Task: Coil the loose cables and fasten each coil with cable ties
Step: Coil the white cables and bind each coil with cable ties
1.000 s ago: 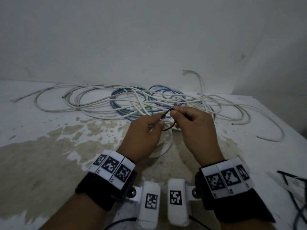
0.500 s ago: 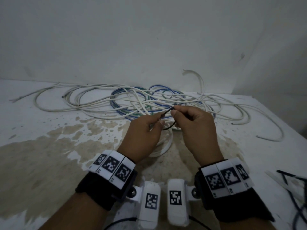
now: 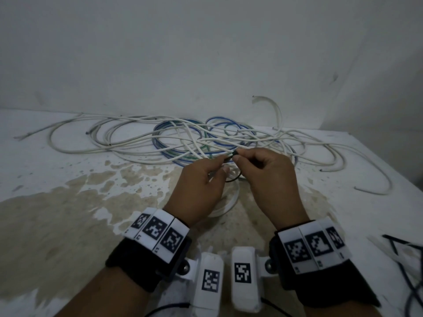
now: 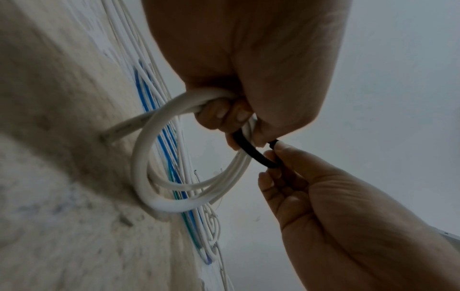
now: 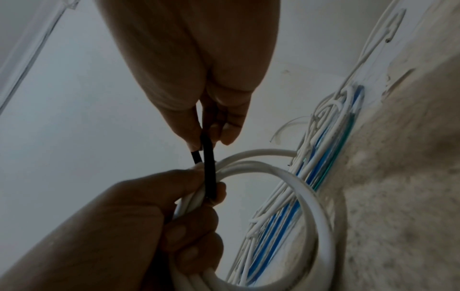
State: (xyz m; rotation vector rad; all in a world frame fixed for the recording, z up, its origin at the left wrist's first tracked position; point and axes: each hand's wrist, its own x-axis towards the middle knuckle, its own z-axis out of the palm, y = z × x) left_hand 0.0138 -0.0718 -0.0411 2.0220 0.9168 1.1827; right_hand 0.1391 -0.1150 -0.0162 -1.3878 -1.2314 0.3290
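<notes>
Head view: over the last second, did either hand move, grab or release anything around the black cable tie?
Almost nothing changed. The right hand crept slightly toward the left hand, both keeping their pinch on the black cable tie. Nothing was taken up or let go. The left hand still holds the white coil, and the loose cables on the table lie as before.

We wore a black wristband (image 3: 146, 264) on each forearm, each topped by white blocks (image 3: 158, 233) printed with black square-code markers. A white camera housing (image 3: 209, 282) with its own marker hung from each band on a ball joint, trailing a thin dark lead.
</notes>
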